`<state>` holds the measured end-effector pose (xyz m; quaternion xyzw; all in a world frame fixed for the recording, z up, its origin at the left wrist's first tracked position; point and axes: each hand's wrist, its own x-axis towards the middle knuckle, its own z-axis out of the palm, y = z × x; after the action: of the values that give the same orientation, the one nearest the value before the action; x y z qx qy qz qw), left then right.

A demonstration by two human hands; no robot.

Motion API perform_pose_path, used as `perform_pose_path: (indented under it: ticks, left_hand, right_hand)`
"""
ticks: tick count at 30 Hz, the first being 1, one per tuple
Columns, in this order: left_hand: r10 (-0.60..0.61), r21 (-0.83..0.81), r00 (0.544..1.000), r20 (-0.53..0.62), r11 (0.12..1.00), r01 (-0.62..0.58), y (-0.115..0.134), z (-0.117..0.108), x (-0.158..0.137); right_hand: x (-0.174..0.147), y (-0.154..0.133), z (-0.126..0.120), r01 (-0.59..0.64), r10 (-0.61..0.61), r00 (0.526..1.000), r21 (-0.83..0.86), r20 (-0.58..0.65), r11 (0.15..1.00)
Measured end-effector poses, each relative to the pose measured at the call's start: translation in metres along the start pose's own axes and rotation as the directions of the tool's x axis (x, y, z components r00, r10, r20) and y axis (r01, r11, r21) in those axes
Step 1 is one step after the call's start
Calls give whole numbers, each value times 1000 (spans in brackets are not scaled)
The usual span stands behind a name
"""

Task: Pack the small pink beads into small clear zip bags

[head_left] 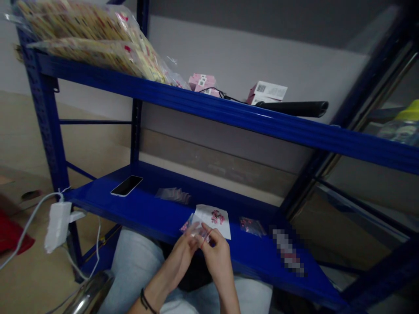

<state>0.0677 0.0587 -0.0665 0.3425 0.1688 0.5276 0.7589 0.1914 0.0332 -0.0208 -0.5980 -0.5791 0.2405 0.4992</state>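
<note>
Over the front edge of the blue shelf board, my left hand (183, 252) is closed around one side of a small clear plastic bag (198, 230). Thumb and fingers of my right hand (217, 254) pinch the bag's other side. What lies inside the bag is too small to make out. Just beyond my hands, a white sheet of paper (204, 212) carries a loose pile of small pink and red pieces (218, 217). Another clear bag with pink bits (186, 223) lies by the paper's left edge, partly behind my left hand.
A phone (127, 186) and a row of flat clear bags (173, 195) lie to the left on the blue shelf (149, 218). A filled bag (252, 226) lies right. Above, a shelf beam (209, 107) runs across, holding large packed bags (88, 39), boxes and a black tube.
</note>
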Motion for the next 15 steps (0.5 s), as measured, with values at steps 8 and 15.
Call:
perform_pose_path:
  ticks: [8,15]
  left_hand:
    - [-90,-546,942,-323,831,-108,14,19,25]
    - [9,-416,925,-380,891,-180,8,13,21]
  right_hand:
    - [-9,25,36,-51,-11,992,484,123,874]
    - [-21,57,52,-77,366,921,861,-131,502]
